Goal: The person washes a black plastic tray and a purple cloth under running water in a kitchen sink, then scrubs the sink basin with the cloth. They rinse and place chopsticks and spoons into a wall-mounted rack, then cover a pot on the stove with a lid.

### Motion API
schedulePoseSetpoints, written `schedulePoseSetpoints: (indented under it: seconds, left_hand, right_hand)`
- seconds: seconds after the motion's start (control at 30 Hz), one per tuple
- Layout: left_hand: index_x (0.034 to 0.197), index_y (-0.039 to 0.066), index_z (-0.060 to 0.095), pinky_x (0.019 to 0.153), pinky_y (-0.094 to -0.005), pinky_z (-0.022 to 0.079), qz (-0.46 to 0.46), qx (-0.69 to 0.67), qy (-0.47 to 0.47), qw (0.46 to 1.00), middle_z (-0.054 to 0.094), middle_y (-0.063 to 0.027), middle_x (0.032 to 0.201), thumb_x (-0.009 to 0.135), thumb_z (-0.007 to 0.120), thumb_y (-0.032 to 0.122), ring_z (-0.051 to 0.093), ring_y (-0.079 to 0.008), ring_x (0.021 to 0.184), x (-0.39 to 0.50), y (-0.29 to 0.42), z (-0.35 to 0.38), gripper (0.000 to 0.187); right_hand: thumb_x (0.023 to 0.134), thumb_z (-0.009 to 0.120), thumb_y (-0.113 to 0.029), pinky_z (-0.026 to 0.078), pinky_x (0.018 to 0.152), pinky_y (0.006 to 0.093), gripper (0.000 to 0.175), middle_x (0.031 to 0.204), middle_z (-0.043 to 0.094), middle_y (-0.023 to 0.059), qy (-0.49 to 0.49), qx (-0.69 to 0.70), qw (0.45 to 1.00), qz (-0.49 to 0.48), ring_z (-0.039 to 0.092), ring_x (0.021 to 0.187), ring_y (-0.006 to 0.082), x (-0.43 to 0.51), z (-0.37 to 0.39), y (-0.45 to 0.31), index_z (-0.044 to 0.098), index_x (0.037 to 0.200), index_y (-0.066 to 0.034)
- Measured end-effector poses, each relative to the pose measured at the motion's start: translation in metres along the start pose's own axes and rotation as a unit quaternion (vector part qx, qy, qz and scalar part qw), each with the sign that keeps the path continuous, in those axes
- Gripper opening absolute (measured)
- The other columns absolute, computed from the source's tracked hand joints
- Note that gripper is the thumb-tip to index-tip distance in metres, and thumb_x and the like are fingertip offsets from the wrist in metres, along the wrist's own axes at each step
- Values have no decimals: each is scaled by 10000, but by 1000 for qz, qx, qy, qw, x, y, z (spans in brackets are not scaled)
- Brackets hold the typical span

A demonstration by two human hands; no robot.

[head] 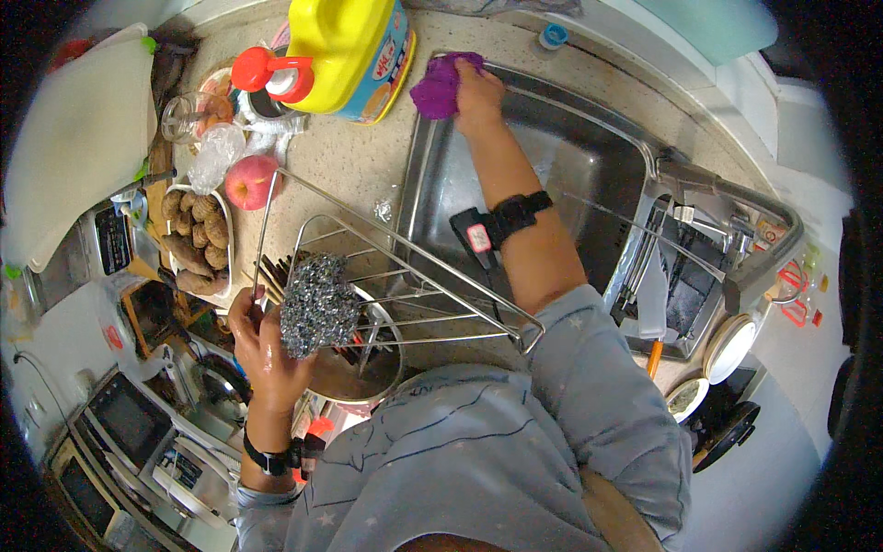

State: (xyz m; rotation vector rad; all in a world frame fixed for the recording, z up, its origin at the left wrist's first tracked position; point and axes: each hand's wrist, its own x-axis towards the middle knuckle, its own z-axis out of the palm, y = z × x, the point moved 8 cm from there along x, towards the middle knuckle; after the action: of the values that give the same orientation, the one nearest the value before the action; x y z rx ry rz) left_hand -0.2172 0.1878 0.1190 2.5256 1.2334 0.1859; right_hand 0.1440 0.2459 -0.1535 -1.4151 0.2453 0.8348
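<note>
My left hand [269, 352] grips a wire rack of thin metal rods [414, 259] by its left end, with a steel wool scourer [321, 303] against its fingers. The rack is tilted and reaches across to my right forearm. At the sink's far left corner, my right hand [479, 93] holds a bunched purple cloth [439, 86]. That arm stretches over the stainless steel sink [552, 159]. Below the rack, partly hidden by it, stands a round pot [365, 376] with chopsticks and other utensils about it.
A yellow jug with a red cap [345, 55], a red apple [252, 183], a glass jar [181, 119] and a tray of brown root vegetables [200, 234] stand left of the sink. The faucet [766, 214], a cleaver [652, 303] and a blue cap [553, 36] lie around its other sides.
</note>
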Motion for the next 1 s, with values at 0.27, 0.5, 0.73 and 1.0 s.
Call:
schedulePoseSetpoints:
  seconds: [0.27, 0.5, 0.73, 1.0]
  left_hand:
    - [1024, -34, 536, 940, -441, 387, -21, -26, -6, 999, 378, -220, 1257, 666, 694, 347, 435, -376, 1163, -5, -14, -2, 545]
    - [1022, -39, 535, 932, -453, 393, 3, -8, 17, 1000, 386, -232, 1250, 682, 687, 343, 453, -386, 1135, 1, 4, -7, 533]
    - [993, -4, 564, 835, -445, 473, 40, 28, 56, 997, 433, -241, 1167, 518, 736, 112, 516, -407, 1042, 12, 37, -20, 518]
    - [1035, 18, 553, 853, -441, 457, 68, 65, 29, 995, 458, -229, 1187, 510, 750, 102, 507, -406, 1041, 38, 89, 7, 566]
  right_hand:
    - [860, 637, -286, 544, 711, 413, 253, 910, 667, 97, -242, 44, 954, 172, 647, 774, 238, 12, 35, 18, 631, 995, -72]
    - [860, 632, -327, 554, 660, 401, 262, 852, 668, 76, -330, -67, 906, 257, 647, 725, 223, -18, 33, 31, 647, 951, -82]
    - [786, 666, -248, 507, 505, 387, 322, 716, 643, 120, -324, -211, 905, 177, 615, 544, 236, -90, -10, 67, 622, 886, 55]
    - [718, 673, -371, 486, 542, 380, 445, 798, 666, 160, -476, -528, 699, -77, 630, 640, 233, -188, -59, 163, 672, 930, 19]
